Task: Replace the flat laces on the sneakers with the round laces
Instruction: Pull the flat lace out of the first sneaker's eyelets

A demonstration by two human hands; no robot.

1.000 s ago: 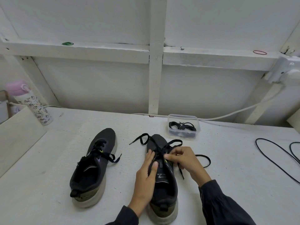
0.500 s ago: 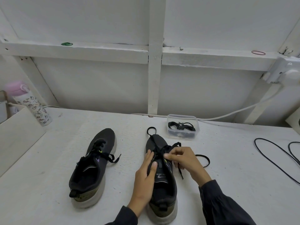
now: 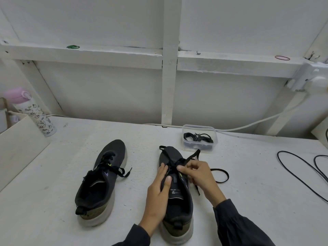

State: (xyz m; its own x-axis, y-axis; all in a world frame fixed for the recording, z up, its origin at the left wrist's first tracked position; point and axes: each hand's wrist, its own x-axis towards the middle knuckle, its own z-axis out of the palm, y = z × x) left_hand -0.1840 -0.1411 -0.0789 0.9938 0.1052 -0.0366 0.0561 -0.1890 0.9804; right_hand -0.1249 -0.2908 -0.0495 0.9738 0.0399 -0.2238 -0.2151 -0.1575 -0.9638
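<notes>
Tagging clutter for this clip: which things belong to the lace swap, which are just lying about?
Job: held sneaker, other sneaker, flat lace, round laces, tub, left hand, right hand.
Lying about: bottle, black cable, white cord, red rubber band.

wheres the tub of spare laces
Head view: the tub sits right of centre at the back of the table, just beyond the toe of the right sneaker.

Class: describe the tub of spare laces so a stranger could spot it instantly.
Find the white upright wall post; where it meets the white tabletop, look just right. There sits a small clear plastic tub, the only see-through thing, with coiled black round laces inside.
</notes>
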